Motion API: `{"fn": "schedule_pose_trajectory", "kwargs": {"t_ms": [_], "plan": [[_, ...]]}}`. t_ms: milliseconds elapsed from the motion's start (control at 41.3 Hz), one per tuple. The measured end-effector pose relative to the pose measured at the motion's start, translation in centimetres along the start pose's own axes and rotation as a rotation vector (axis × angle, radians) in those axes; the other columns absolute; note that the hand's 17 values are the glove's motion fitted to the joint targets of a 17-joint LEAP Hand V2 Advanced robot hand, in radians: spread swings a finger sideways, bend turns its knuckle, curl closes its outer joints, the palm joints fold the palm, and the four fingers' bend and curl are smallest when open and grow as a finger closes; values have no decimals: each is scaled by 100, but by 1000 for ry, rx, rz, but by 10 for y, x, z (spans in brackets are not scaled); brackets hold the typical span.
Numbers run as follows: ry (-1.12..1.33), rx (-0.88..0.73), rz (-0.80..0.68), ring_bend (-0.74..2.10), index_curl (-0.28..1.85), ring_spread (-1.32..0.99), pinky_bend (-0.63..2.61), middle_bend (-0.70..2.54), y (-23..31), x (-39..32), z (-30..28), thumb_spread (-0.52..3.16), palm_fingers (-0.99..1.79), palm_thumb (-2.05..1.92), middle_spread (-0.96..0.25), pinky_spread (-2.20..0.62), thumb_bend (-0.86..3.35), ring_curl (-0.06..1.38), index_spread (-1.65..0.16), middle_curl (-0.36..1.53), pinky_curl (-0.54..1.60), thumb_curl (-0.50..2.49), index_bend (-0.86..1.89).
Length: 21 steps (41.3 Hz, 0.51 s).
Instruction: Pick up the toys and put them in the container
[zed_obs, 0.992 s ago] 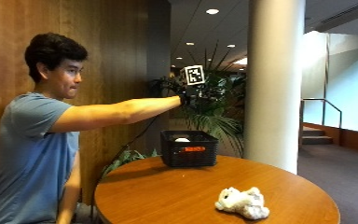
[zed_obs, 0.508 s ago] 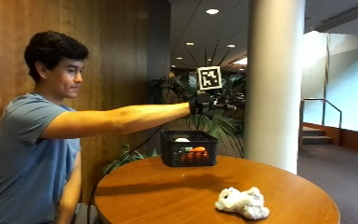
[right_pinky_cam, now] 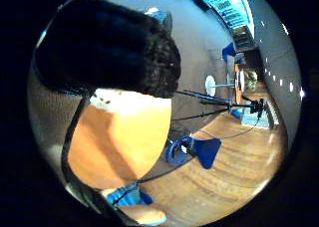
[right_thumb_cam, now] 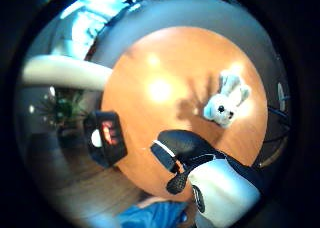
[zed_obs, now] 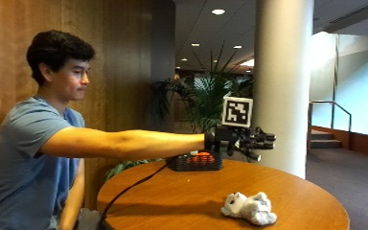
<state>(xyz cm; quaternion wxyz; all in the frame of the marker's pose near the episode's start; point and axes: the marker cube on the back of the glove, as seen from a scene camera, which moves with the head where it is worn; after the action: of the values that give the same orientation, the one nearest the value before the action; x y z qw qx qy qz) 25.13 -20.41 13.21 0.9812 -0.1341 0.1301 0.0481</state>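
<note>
A white plush bunny [zed_obs: 249, 207] lies on the round wooden table [zed_obs: 171, 201] near its front edge. Further back stands a black basket [zed_obs: 195, 163] with an orange toy [zed_obs: 201, 155] in it. My gloved right hand [zed_obs: 245, 140] hovers in the air beside the basket, higher than the bunny, with its fingers stretched out and holding nothing. From the thumb side palm view I look down on the bunny [right_thumb_cam: 225, 105] and the basket [right_thumb_cam: 106, 138], with a gloved finger [right_thumb_cam: 182, 148] in front. In the little finger side palm view a gloved finger [right_pinky_cam: 109, 48] covers much of the picture.
A thick white column [zed_obs: 283, 86] and potted plants [zed_obs: 200, 98] stand behind the table. A black cable [zed_obs: 130, 189] runs from the arm down across the table's near side. On the floor beyond the table edge [right_pinky_cam: 119, 137] are a blue chair [right_pinky_cam: 199, 150] and a tripod [right_pinky_cam: 219, 105].
My hand has moved from above the basket to the right and come lower. The orange toy now shows in the basket.
</note>
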Motion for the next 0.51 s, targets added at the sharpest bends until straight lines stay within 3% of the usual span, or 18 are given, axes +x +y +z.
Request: {"fn": "schedule_pose_trajectory", "kwargs": {"t_ms": [218, 339, 508], "plan": [[79, -74, -40, 17, 11, 9, 142, 8, -12, 26, 58, 104, -38, 0, 8, 10, -3, 26, -26, 19, 35, 36, 3], [72, -125, 174, 17, 10, 9, 143, 9, -28, 29, 93, 100, -39, -2, 7, 10, -4, 26, -26, 18, 35, 35, 2], [22, -217, 39, 18, 8, 9, 143, 9, -30, 30, 135, 95, -41, -4, 8, 10, -5, 27, -25, 18, 35, 33, 1]]}}
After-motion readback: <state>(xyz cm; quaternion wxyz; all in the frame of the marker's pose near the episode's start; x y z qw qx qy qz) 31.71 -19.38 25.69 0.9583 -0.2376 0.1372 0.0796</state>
